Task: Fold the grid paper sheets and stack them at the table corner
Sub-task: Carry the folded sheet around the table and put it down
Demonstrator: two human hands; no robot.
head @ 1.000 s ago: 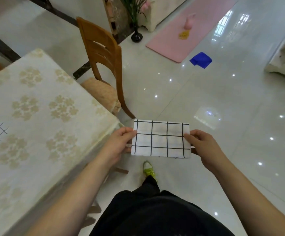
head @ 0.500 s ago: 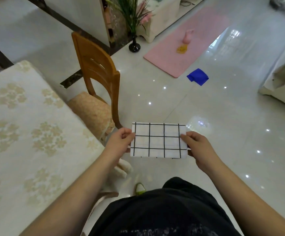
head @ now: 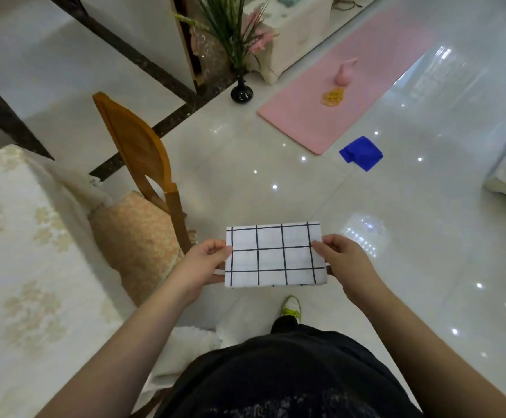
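Observation:
A folded white sheet with a black grid hangs flat in the air in front of me, above the floor and to the right of the table. My left hand pinches its left edge, thumb on top. My right hand pinches its right edge the same way. The table, covered with a cream floral cloth, fills the lower left of the view. No other grid sheet shows on it.
A wooden chair with a padded seat stands between the table and the sheet. On the glossy tile floor lie a pink mat, a blue cloth and a black vase with a plant. My shoe is below the sheet.
The view has swung right, away from the table; the grid sheet that lay at the table's left edge has left the view. Both hands still hold the folded sheet the same way.

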